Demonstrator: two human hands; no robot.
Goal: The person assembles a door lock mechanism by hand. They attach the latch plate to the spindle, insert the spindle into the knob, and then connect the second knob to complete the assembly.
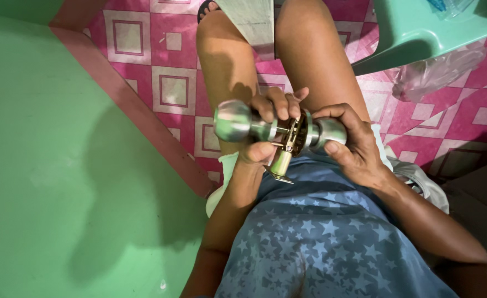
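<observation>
Over the lap of blue star-printed shorts (320,243), the left hand (268,127) is clamped on the neck of a metal door knob set (279,132), while the right hand (354,146) grips the other knob. A brass latch (283,160), seemingly attached, hangs between them. Beyond lies pink tiled floor (144,49) and a green plastic chair (420,33).

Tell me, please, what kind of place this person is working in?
Probably a room in a home, not a workshop. The floor has pink patterned tiles, the wall is painted green, and a green plastic chair stands nearby. Both hands hold a metal door knob set.
</observation>
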